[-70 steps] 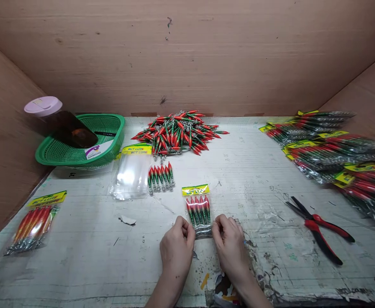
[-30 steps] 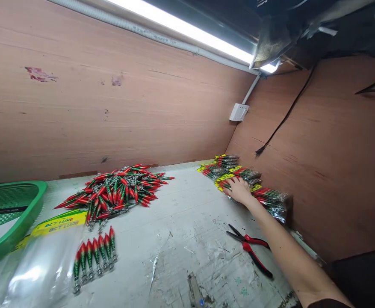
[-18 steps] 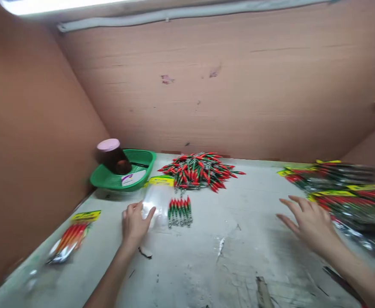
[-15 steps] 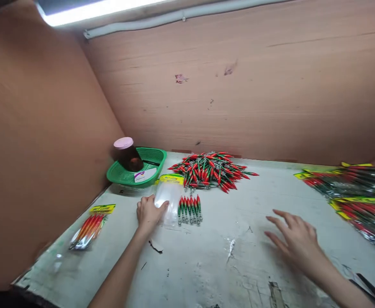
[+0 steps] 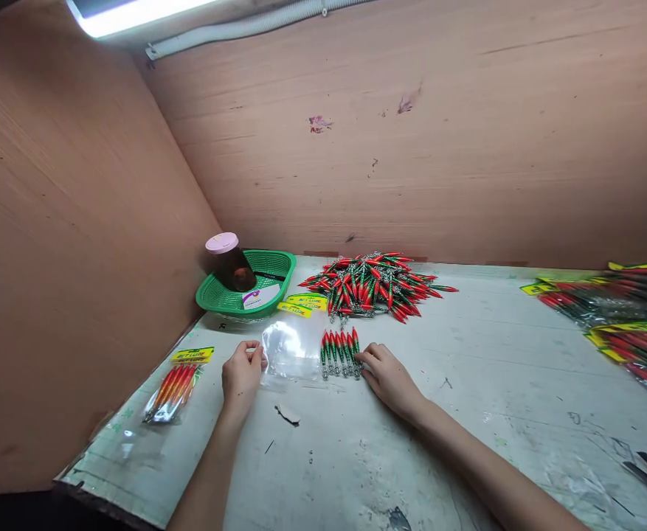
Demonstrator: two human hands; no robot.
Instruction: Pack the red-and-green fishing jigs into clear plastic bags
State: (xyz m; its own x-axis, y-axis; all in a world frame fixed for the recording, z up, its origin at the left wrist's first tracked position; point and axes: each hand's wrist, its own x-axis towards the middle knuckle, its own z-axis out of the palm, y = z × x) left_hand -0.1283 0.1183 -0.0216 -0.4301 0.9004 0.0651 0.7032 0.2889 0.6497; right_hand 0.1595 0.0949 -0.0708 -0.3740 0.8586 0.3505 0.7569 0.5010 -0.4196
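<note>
Red-and-green row of lures (image 5: pixel 339 352), six side by side on the tabletop (image 5: pixel 467 383), long axes running away from the body, red tips toward the back wall, metal hook ends toward the near edge. Nearer of the two hands, the right hand (image 5: pixel 389 377): just right of that row and slightly closer to the body, palm down, fingers stretched and loosely spread, gripping nothing, fingertips (image 5: pixel 363 357) touching the hook end of the rightmost lure. Farther off, on the row's left, the left hand (image 5: pixel 243 372), with the stack of clear bags (image 5: pixel 293 346) lying between; thumb and forefinger closed in a pinch at the near left corner of the stack, number of sheets caught too small to tell. Bags flat, yellow header cards (image 5: pixel 304 302) at the far end, so lengthwise roughly parallel to the row and just beside it, right edge close against the leftmost lure. Beyond the row, toward the wall, a loose pile of lures (image 5: pixel 375 284) of the same colours, parted from it by a bare strip. Beyond and left of the row, a green mesh basket (image 5: pixel 271 258) holding a dark jar (image 5: pixel 234 267) with a pink lid. Left of the row, past the left hand, one sealed pack of orange lures (image 5: pixel 176 380). Well to the right of the row, heaps of sealed packs (image 5: pixel 622 310). Closer to the body than the row, a small torn scrap (image 5: pixel 288 414).
</note>
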